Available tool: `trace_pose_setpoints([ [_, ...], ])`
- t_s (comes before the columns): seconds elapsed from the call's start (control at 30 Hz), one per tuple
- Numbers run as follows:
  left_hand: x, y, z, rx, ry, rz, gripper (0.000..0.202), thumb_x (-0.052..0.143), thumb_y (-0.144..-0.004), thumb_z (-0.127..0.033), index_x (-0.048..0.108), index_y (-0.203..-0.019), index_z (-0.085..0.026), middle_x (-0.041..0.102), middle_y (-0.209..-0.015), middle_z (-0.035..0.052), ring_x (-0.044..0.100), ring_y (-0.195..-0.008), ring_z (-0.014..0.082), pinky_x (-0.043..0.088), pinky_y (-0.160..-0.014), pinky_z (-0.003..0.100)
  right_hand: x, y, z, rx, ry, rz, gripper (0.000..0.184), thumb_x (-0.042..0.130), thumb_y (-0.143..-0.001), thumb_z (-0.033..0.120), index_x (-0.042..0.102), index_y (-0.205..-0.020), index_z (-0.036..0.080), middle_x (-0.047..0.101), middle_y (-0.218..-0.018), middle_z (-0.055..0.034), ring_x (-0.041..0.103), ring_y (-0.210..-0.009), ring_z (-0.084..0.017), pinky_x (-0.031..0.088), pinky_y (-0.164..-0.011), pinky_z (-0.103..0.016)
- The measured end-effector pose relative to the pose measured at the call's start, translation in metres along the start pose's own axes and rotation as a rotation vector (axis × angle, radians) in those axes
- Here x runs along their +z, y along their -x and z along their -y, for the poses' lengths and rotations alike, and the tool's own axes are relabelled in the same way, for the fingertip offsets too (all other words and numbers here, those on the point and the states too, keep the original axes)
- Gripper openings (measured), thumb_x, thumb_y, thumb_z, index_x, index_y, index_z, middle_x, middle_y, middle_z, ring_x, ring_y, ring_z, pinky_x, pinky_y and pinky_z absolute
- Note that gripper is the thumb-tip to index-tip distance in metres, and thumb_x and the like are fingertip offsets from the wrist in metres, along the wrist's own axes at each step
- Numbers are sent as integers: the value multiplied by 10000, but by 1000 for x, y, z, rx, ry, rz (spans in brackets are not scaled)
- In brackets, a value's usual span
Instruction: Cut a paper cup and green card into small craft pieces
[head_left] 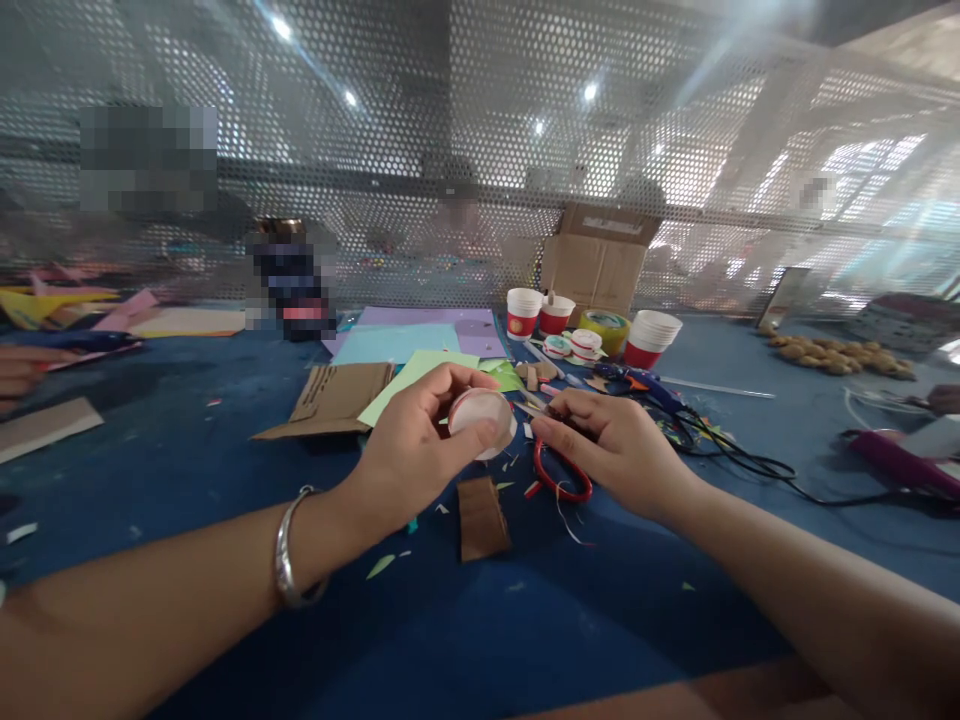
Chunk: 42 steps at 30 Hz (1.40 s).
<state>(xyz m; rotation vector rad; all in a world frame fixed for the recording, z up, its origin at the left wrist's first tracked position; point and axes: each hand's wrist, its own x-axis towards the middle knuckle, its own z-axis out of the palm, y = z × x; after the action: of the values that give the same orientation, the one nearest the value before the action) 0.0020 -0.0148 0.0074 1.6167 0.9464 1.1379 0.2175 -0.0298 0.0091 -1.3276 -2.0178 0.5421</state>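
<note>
My left hand [424, 430] holds a round white piece with a red edge [480, 415], which looks like the cut-off bottom of a paper cup. Its thumb presses on the flat face. Close by on the right, my right hand [611, 440] is closed around a pair of red-handled scissors [564, 478]. One red handle loop hangs below the fingers, and the blades point left toward the white piece. A small brown cardboard piece [482, 518] lies on the table below the hands, among paper scraps.
Paper cups [651, 340], tape [606, 328] and a cardboard box [596, 260] stand behind. A blue glue gun [649, 385] with a black cord lies right. Coloured paper [405, 340] and folded cardboard [337, 398] lie left. Another person's hand [21, 375] shows far left. A perforated screen [450, 150] rises behind.
</note>
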Motion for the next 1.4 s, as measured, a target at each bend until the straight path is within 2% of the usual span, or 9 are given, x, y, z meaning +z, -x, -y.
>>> trace_pose_setpoints([
  [0.2, -2, 0, 0, 124, -215, -57, 239, 687, -804, -255, 652, -1038, -219, 675, -944, 12, 622, -803, 170, 505, -709, 274, 0, -1, 2, 25, 43, 60, 429, 517, -948, 525, 555, -703, 176, 500, -661, 18, 432, -611, -117, 280, -560, -272],
  [0.4, -5, 1, 1, 199, -378, -70, 247, 667, -838, -283, 657, -1080, -234, 701, -1025, 21, 650, -843, 181, 520, -745, 281, 0, 1, 2, 5, 40, 79, 457, 500, -959, 522, 505, -654, 182, 430, -610, 38, 385, -577, -106, 260, -537, -267],
  [0.6, -5, 4, -2, 189, -339, -67, 252, 696, -843, -325, 675, -1071, -221, 707, -1023, 40, 649, -836, 188, 508, -733, 274, 0, 1, 3, -3, 24, 100, 447, 493, -968, 502, 501, -654, 184, 428, -604, 37, 389, -576, -107, 281, -533, -257],
  [0.7, -4, 4, -3, 182, -305, -70, 250, 717, -829, -325, 685, -1056, -227, 711, -977, 34, 640, -783, 181, 486, -669, 256, 1, 1, 3, -29, 32, 107, 433, 490, -976, 478, 522, -662, 181, 435, -607, 35, 400, -578, -108, 299, -535, -251],
  [0.93, -3, 7, -4, 190, -360, -62, 232, 705, -842, -331, 672, -1049, -233, 693, -926, 17, 622, -737, 162, 468, -625, 232, 1, 2, 2, -70, 34, 101, 418, 492, -985, 439, 502, -654, 182, 435, -606, 42, 403, -579, -102, 303, -541, -246],
  [1.07, -4, 4, -3, 137, -261, -28, 240, 719, -828, -329, 672, -1044, -233, 686, -944, 15, 618, -766, 167, 477, -660, 242, 1, 2, 2, -76, 11, 106, 439, 488, -985, 441, 469, -630, 185, 410, -596, 47, 376, -564, -96, 292, -527, -244],
  [1.17, -6, -1, 0, 60, -122, 17, 218, 725, -824, -331, 676, -1010, -229, 674, -882, 6, 600, -758, 162, 478, -678, 252, 0, 2, 2, -62, -9, 120, 450, 489, -983, 455, 471, -624, 185, 402, -591, 46, 365, -559, -98, 294, -522, -244],
  [1.3, -9, -9, 4, -79, 145, 87, 211, 757, -796, -340, 688, -960, -227, 640, -799, -15, 575, -687, 137, 460, -621, 239, -2, 0, 3, -48, -21, 152, 442, 489, -984, 460, 516, -644, 180, 429, -598, 39, 382, -568, -103, 312, -535, -244],
  [1.4, -9, -11, 3, -185, 271, 112, 191, 780, -774, -310, 707, -921, -213, 616, -782, -23, 551, -657, 110, 419, -562, 209, -6, -1, 2, -51, -40, 184, 456, 484, -985, 475, 492, -636, 182, 410, -593, 42, 363, -561, -98, 299, -529, -241],
])
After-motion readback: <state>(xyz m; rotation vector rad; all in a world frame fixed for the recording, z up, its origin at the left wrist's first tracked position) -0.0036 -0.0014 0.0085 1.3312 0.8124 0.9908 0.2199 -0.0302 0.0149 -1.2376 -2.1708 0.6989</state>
